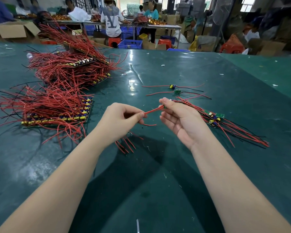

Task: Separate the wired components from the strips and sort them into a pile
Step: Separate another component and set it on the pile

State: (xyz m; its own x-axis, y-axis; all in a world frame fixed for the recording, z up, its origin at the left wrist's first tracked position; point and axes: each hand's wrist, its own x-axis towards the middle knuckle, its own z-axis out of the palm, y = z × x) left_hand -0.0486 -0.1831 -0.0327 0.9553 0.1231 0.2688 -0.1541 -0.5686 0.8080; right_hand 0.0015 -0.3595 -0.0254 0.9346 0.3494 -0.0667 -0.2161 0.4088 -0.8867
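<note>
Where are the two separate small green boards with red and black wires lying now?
In the head view, the two small green wired boards lie on the dark green table, right of centre, just beyond the right hand.

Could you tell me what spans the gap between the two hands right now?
In the head view, a red wire bridges it: the left hand pinches one end, while the right hand holds the other by its small green board.
</note>
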